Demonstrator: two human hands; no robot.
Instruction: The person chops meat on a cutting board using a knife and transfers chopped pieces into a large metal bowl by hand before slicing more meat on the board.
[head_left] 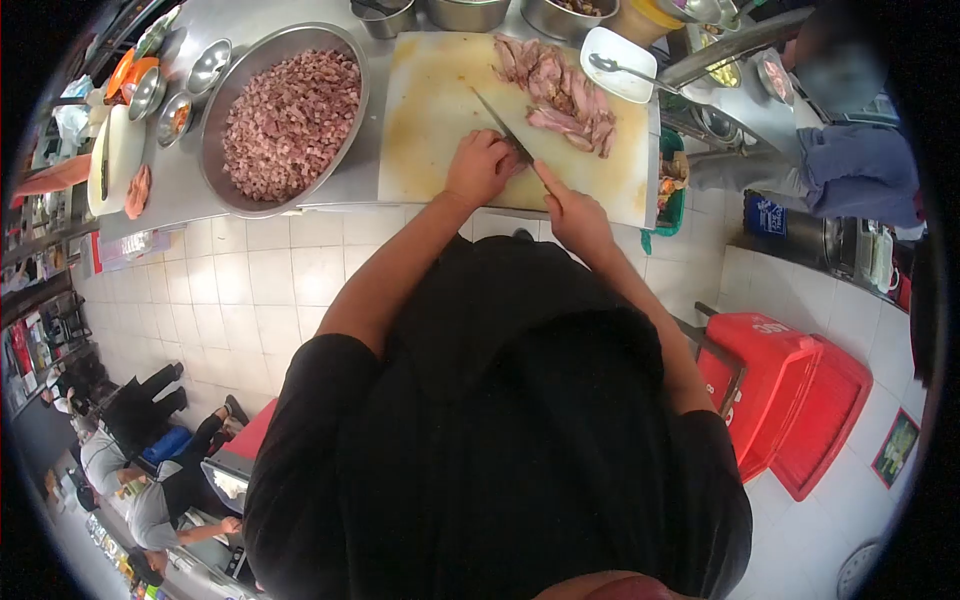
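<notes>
My right hand is closed round the handle of a knife, whose blade points up and left over the cutting board. Beside the blade, my left hand presses with curled fingers on a piece of meat, mostly hidden under the fingers. Sliced cooked meat lies in a loose pile at the board's upper right. Left of the board stands a large steel bowl full of diced meat.
Steel pots stand behind the board. A white dish with a spoon touches its upper right. Small bowls are at the left. Red bins stand at the lower right. Other people are at the lower left, another at the upper right.
</notes>
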